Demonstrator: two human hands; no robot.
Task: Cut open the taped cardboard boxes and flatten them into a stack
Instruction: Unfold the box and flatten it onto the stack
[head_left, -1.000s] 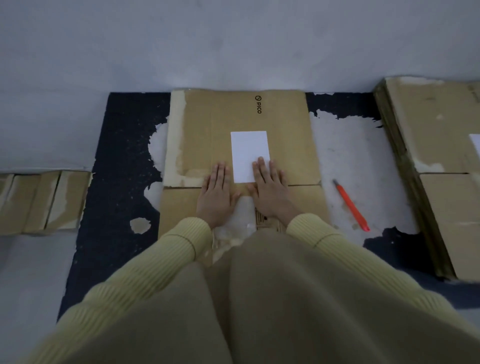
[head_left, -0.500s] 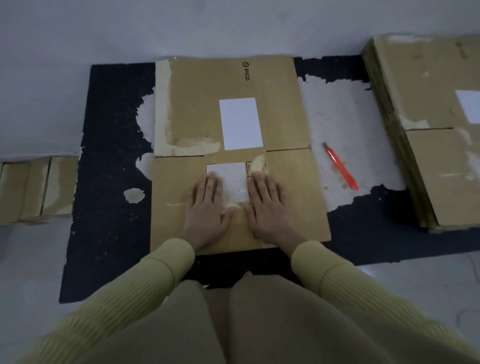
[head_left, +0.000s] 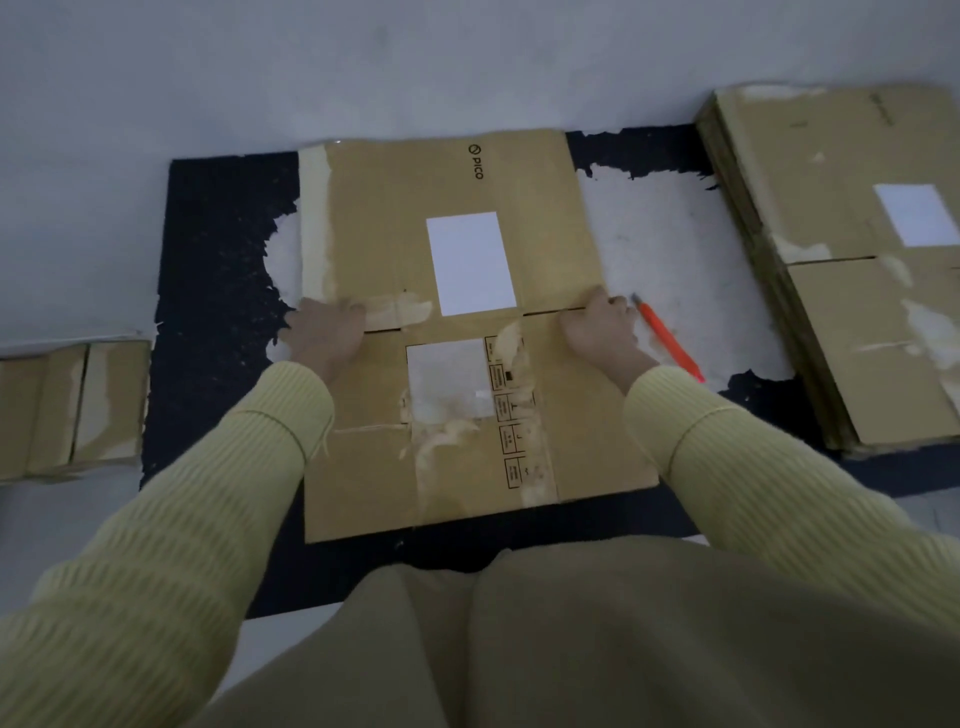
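A flattened brown cardboard box (head_left: 457, 260) with a white label and torn tape marks lies on the dark mat in front of my knees. My left hand (head_left: 324, 332) grips its left edge at the middle fold line, fingers curled over the cardboard. At the same fold line, my right hand (head_left: 597, 327) grips the right edge with its fingers curled. An orange box cutter (head_left: 670, 340) lies on the mat just right of my right hand, and neither hand touches it.
A stack of flattened boxes (head_left: 857, 291) sits at the right edge of the worn dark mat (head_left: 218, 244). A taped cardboard box (head_left: 67, 405) stands on the grey floor at the left. A grey wall (head_left: 415, 62) runs behind the mat.
Both hands left the middle of the flattened box, where they pressed flat side by side, and moved apart to its left and right edges, fingers now curled.
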